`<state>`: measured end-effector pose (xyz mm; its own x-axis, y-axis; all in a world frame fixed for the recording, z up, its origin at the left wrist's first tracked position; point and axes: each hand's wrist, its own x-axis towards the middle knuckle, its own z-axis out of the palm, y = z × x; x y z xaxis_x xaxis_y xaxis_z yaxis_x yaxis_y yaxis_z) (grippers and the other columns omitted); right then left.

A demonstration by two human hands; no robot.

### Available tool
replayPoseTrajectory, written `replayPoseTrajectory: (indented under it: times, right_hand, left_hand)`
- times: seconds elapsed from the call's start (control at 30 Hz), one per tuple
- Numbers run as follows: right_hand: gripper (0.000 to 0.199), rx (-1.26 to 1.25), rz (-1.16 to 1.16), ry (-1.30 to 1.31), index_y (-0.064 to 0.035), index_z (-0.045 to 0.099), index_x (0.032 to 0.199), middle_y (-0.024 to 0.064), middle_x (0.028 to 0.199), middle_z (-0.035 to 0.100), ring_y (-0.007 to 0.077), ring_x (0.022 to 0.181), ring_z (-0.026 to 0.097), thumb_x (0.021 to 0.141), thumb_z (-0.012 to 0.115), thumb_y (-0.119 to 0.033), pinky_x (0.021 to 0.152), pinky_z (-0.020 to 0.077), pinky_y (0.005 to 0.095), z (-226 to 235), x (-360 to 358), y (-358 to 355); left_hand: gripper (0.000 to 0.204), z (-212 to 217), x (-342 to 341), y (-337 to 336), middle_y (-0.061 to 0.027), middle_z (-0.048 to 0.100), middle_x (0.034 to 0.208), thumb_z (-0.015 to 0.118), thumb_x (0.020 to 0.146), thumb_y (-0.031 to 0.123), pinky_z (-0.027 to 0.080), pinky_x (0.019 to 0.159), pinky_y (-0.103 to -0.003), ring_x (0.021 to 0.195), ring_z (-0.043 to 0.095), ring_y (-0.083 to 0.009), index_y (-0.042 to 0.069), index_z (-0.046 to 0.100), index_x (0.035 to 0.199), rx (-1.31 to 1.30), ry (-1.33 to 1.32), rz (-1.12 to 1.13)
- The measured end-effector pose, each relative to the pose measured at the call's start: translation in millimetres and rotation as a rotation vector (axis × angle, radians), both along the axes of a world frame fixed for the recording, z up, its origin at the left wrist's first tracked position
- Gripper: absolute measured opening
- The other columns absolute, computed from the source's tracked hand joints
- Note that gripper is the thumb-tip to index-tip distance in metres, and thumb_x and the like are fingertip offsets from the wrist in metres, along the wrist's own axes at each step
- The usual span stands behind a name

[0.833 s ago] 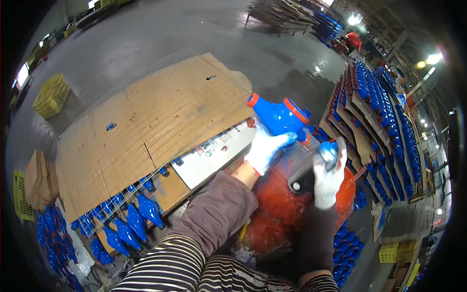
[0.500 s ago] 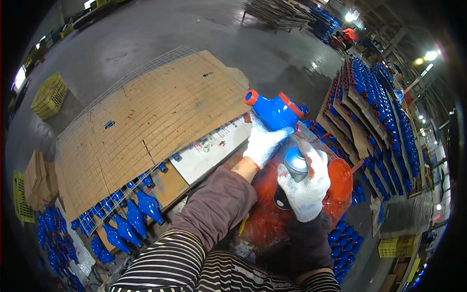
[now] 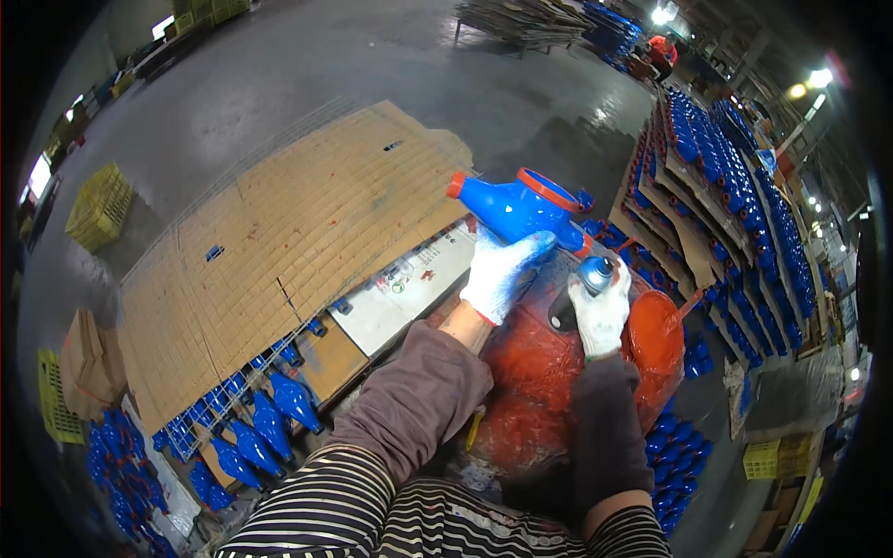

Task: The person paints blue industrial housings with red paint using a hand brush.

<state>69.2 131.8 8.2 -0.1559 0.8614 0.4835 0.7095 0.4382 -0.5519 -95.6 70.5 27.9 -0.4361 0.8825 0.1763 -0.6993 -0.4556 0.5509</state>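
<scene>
A: Where's the fitting?
B: Blue fitting (image 3: pixel 512 209), red rims, held up in the left hand (image 3: pixel 507 270) near the right end of the cardboard (image 3: pixel 307 232).

A: Fingers?
B: Left: thumb and fingers parted around its near side; far fingertips hidden. Right hand (image 3: pixel 603 312): fingers curled close around the can (image 3: pixel 596 272), dark body, blue top, just beside the fitting's lower end.

A: Handling?
B: Judgement: fitting stiff, probably cast, fairly heavy. Gloss suggests a slick coat, easily marred; blue-stained glove hints at wet paint. Best hold: low on the blue body, off the red rims. Can likely light, rigid; grip mid-barrel.
</scene>
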Motion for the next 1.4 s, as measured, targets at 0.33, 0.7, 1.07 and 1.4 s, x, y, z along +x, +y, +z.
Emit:
replayPoseTrajectory:
  times: [0.33, 0.7, 1.07, 1.4]
  right_hand:
    - [0.043, 0.156, 0.252, -0.097, -0.0097, 0.058, 0.119, 0.0173, 0.104, 0.06, 0.0355, 0.094, 0.058, 0.082, 0.067, -0.029, 0.08, 0.0473, 0.0439, 32.5, 54.1, -91.5]
    - [0.08, 0.229, 0.012, 0.261, -0.014, 0.029, 0.147, 0.0284, 0.128, 0.043, 0.0466, 0.111, 0.049, 0.081, 0.068, -0.039, 0.093, 0.0422, 0.0493, 45.1, 117.1, -145.5]
    - [0.023, -0.038, 0.332, 0.359, -0.0052, 0.068, 0.103, 0.0146, 0.097, 0.068, 0.0284, 0.087, 0.066, 0.082, 0.066, -0.013, 0.074, 0.0534, 0.0333, 31.9, 156.4, -149.3]
    - [0.036, -0.846, 0.476, -0.751, -0.0194, 0.058, 0.123, 0.0185, 0.099, 0.065, 0.0365, 0.092, 0.063, 0.093, 0.039, -0.021, 0.079, 0.0501, 0.0457, -249.5, 85.3, -169.8]
  left_hand:
    - [0.056, 4.9, 65.5, -10.8, -0.0108, 0.056, 0.115, 0.067, 0.086, 0.017, 0.055, 0.084, -0.037, 0.097, 0.062, -0.0239, 0.006, 0.036, 0.132, 0.05, -0.132, -0.21]
    - [0.061, 7.4, 192.7, -75.9, -0.0111, 0.05, 0.134, 0.057, 0.093, 0.04, 0.039, 0.105, -0.039, 0.121, 0.05, -0.0252, 0.008, 0.036, 0.14, -0.012, -0.273, -0.766]
    - [0.071, 18.9, 103.4, -61.0, -0.0187, 0.05, 0.127, 0.068, 0.083, 0.04, 0.045, 0.098, -0.049, 0.114, 0.052, -0.0348, 0.002, 0.036, 0.134, 0.044, -0.092, -0.314]
    - [0.089, -9.0, -7.5, -75.6, -0.024, 0.045, 0.126, 0.079, 0.07, 0.041, 0.054, 0.088, -0.048, 0.111, 0.05, -0.0421, 0.002, 0.032, 0.135, -0.021, -0.23, -0.324]
